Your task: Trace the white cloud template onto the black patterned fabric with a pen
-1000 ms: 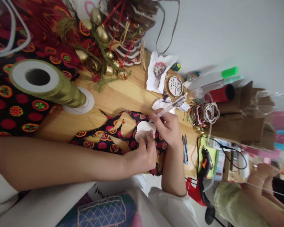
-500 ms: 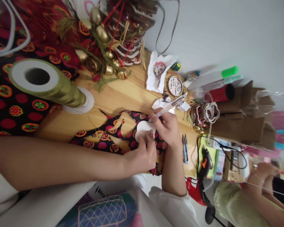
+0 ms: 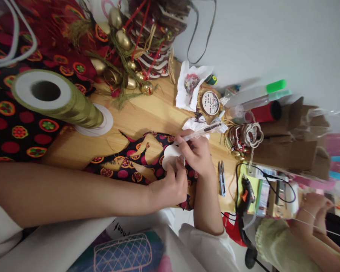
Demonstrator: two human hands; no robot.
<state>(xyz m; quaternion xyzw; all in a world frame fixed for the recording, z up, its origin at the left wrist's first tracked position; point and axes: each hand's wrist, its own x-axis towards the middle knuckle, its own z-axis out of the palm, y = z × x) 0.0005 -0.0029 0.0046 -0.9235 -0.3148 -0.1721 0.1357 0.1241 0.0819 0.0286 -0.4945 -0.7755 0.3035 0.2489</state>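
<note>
My right hand (image 3: 197,154) is closed round a clear pen (image 3: 202,131), its tip at the upper edge of a white, rounded-lobed flat piece (image 3: 171,153). That piece lies on dark printed fabric (image 3: 160,173) with holes cut out of it. With bent fingers and thumb, my left hand (image 3: 172,185) grips the lower part of the white piece against the cloth. Part of the white piece is hidden by my fingers. To the right of my right forearm lie small blue-handled thread snips (image 3: 221,179).
A spool of green ribbon (image 3: 58,100) stands at the left beside more printed fabric (image 3: 13,139). Gold bells (image 3: 124,39) and ornaments crowd the back. At the right are a glue gun (image 3: 246,194), a cardboard box (image 3: 291,151) and another person's arm (image 3: 306,234).
My right hand has shifted slightly left along the upper edge of the white piece. The pen has tilted flatter, its back end lower. My left hand stays in place.
</note>
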